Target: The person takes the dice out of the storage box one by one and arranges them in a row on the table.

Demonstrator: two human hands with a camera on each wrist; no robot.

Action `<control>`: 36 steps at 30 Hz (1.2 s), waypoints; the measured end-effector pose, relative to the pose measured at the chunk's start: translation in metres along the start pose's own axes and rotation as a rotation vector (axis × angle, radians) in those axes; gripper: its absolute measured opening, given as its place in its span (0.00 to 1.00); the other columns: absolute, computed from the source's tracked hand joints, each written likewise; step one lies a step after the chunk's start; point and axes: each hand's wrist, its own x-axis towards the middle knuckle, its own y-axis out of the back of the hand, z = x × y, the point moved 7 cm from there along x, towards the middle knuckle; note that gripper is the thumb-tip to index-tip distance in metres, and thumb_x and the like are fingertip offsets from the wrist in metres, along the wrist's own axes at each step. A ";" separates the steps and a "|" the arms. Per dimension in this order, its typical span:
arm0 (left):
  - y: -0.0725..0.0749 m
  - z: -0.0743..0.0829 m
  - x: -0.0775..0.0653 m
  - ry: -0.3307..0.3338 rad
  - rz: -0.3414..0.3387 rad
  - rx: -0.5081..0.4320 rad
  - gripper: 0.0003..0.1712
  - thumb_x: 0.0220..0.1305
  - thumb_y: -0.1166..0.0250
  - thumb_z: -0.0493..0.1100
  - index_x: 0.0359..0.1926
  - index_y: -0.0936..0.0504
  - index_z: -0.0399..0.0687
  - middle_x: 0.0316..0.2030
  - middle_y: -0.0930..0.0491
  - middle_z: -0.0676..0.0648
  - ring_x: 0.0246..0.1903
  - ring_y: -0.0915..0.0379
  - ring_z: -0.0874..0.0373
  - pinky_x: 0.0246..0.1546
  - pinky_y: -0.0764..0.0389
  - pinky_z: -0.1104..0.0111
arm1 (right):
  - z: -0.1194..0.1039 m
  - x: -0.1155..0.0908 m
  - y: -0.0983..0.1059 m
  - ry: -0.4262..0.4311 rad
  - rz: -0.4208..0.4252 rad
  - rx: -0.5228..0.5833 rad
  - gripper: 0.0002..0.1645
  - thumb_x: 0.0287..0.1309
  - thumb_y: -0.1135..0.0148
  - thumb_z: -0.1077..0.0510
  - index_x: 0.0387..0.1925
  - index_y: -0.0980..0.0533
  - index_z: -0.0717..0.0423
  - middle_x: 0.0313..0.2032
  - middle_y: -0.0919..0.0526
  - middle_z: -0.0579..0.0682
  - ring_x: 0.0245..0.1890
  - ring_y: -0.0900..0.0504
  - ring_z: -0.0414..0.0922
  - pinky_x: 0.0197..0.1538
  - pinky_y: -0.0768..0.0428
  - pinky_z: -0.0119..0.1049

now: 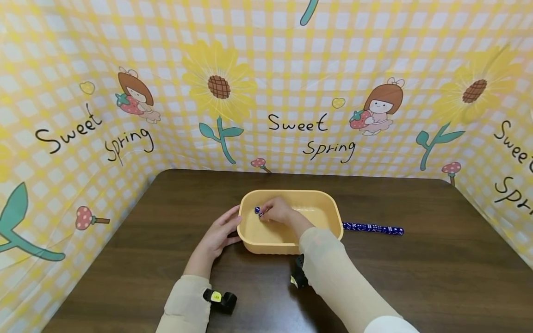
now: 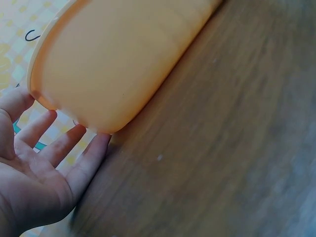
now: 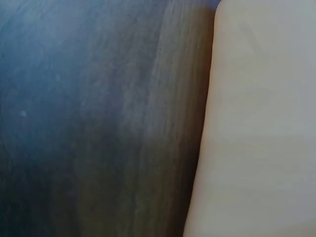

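A pale yellow plastic basin (image 1: 275, 249) stands on the table. At its left end my left hand (image 1: 218, 233) rests with spread, fairly straight fingers; in the left wrist view the fingertips of that hand (image 2: 44, 182) touch the outer wall of the basin (image 2: 123, 64). My right hand (image 1: 279, 212) reaches down inside the basin, its fingertips pinching a small blue die (image 1: 261, 215). Another blue die (image 1: 257, 210) lies just beside it, near the basin's left wall. The right wrist view shows the basin's side (image 3: 261, 123) but not the hand.
A straight row of blue dice with white dots (image 1: 374, 228) extends rightward from the basin's right end on the dark wooden table (image 1: 437, 268). Yellow checked cloth (image 1: 291, 92) hangs behind and at both sides. Each wrist carries a black camera.
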 end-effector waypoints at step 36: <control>0.000 -0.001 0.002 0.019 0.012 0.023 0.31 0.58 0.44 0.44 0.62 0.42 0.50 0.58 0.41 0.41 0.48 0.36 0.48 0.40 0.29 0.56 | -0.113 -0.094 0.108 -0.178 0.085 0.070 0.14 0.51 0.42 0.63 0.41 0.26 0.66 0.33 0.23 0.51 0.25 0.30 0.43 0.40 0.30 0.46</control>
